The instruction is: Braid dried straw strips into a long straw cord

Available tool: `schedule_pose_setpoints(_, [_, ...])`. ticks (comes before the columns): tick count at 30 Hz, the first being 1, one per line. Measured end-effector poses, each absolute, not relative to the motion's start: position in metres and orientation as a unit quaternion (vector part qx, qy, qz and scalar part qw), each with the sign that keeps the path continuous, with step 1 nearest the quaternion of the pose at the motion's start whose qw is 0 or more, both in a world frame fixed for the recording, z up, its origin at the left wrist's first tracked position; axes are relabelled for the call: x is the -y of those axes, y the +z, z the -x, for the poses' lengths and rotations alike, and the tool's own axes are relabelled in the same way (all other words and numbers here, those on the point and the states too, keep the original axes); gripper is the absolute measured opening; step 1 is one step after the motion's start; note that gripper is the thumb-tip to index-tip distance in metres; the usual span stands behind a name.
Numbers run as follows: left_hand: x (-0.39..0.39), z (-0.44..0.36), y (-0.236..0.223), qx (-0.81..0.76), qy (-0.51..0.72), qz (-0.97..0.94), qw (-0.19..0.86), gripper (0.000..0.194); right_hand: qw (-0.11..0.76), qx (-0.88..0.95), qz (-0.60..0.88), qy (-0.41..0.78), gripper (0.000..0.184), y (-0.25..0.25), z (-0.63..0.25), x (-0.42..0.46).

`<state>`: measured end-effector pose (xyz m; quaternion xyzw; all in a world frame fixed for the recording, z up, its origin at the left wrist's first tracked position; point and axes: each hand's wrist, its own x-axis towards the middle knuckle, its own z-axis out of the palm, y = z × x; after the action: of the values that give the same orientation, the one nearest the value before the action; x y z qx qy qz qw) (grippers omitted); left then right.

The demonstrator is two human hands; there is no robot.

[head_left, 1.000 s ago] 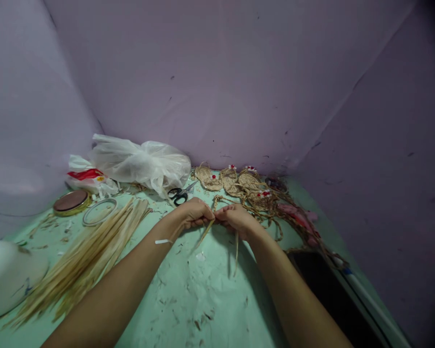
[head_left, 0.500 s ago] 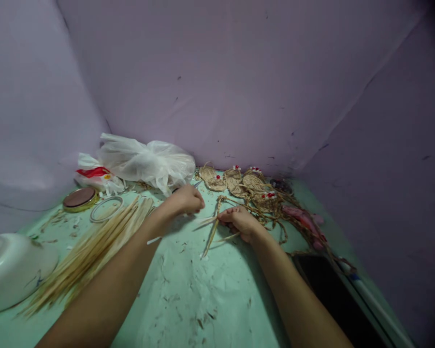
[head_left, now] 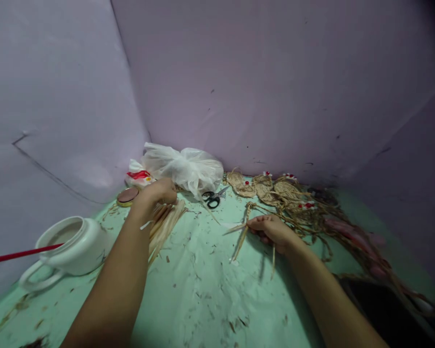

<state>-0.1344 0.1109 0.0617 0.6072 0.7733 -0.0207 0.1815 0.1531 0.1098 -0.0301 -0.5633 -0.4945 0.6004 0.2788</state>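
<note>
My right hand (head_left: 270, 231) pinches a thin braid (head_left: 249, 212) of dried plant fibre just below its plaited end. Loose strands (head_left: 241, 244) splay out under the fingers to the left and downward. On the left, my left hand (head_left: 166, 191) is curled over the top end of a bundle of pale dried fibre strips (head_left: 166, 229). Its fingertips face away, so whatever they grip is hidden. Black-handled scissors (head_left: 212, 199) lie between the two hands, toward the wall.
Woven fibre pieces with red and white beads (head_left: 264, 188) and long braided cords lie at the back right. A tied plastic bag (head_left: 184, 166) and a round tin (head_left: 127, 195) sit at the back left. A white pot (head_left: 83, 249) holds a red stick. A dark tray-like object (head_left: 384, 309) is at right.
My left hand has let go of the braid and moved left to the fibre bundle. My right hand keeps its pinch. The view has swung left, bringing the whole pot and scissors into sight.
</note>
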Motion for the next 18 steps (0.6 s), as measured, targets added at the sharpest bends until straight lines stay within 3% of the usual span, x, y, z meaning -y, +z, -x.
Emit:
schedule_pose_setpoints(6, [-0.122, 0.119, 0.044, -0.821, -0.032, -0.559, 0.116, 0.014, 0.273, 0.502, 0.566, 0.594, 0.013, -0.031, -0.153, -0.110])
schedule_pose_setpoints(18, [-0.120, 0.105, 0.033, -0.793, -0.017, -0.592, 0.140, 0.014, 0.268, 0.503, 0.563, 0.599, 0.016, -0.033, -0.155, -0.112])
